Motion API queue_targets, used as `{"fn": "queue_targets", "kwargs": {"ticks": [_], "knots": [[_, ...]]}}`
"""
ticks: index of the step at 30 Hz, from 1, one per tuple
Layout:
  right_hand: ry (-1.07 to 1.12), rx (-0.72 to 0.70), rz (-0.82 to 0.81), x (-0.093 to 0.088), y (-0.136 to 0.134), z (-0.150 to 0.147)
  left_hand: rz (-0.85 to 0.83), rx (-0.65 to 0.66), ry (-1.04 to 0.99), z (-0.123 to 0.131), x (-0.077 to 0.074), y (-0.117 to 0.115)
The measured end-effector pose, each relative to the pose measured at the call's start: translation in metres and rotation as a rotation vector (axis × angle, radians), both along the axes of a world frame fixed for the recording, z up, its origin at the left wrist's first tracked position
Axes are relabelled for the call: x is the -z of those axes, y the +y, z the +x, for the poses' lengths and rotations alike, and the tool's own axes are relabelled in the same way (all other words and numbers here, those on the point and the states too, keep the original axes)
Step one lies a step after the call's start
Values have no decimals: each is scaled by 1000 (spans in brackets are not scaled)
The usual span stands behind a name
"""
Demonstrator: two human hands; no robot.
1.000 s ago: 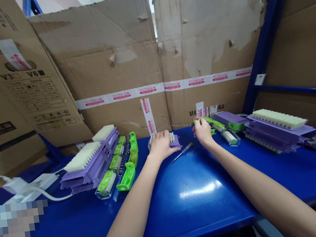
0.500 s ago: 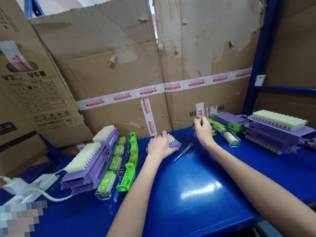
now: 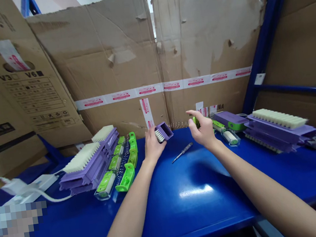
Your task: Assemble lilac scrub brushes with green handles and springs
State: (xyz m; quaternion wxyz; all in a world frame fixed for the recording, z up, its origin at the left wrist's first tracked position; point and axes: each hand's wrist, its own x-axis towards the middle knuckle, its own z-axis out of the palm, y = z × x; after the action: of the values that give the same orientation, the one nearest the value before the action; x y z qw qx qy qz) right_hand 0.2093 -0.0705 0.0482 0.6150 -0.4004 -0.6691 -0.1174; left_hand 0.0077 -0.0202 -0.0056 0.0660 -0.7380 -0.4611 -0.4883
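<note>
My left hand is closed round a small purple brush block with white bristles, lifted off the blue table and tilted. My right hand is raised beside it, its fingers pinching a small green part; the index finger sticks out. A thin screwdriver lies on the table between and just below both hands. Small metal springs lie behind the hands against the cardboard.
Purple brush blocks and a row of green-and-clear parts lie at the left. More purple blocks and green parts lie at the right. Cardboard sheets stand behind. A white cable and adapter sit far left.
My left hand lifted the purple brush block off the table and tilted it up. My right hand rose from the table with the small green part.
</note>
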Motion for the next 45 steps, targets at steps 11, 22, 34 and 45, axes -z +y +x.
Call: {"fn": "queue_targets", "kwargs": {"ticks": [11, 22, 34, 45], "knots": [[-103, -63, 157, -2, -14, -19, -67, -53, -108, -7, 1, 2], [-377, -53, -157, 13, -12, -35, -70, 39, 58, 3, 1, -10], [-388, -65, -171, 21, -6, -46, -124, -13, 32, 7, 1, -9], [-386, 108, -172, 20, -5, -46, -148, -90, 14, 7, 2, -12]]}}
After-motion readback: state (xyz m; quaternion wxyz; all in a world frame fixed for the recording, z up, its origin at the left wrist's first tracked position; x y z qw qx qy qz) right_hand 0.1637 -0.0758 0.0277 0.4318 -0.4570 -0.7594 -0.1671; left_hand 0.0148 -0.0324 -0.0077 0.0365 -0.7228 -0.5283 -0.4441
